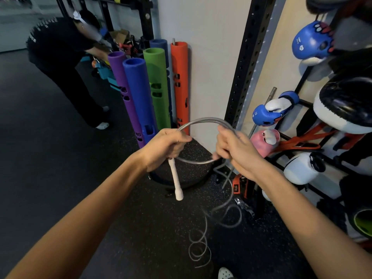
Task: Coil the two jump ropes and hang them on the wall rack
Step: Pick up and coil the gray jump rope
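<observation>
A clear grey jump rope (203, 120) arcs between my two hands at chest height. My left hand (167, 144) grips the rope together with its white handle (175, 180), which hangs down below the fist. My right hand (234, 148) holds the other side of the loop, fingers curled round the rope. A second strand curves between the hands underneath. The loose rest of the rope (219, 220) trails down from my right hand and lies in curls on the dark floor. The wall rack (302, 103) of black bars stands at the right. I see no second rope.
Boxing gloves (271, 111) and pads hang on the rack to my right. A black perforated upright (247, 63) stands beside it. Coloured foam tubes (138, 93) lean in the corner ahead. Another person (60, 63) bends over equipment at the far left. A round black weight (181, 168) lies below my hands.
</observation>
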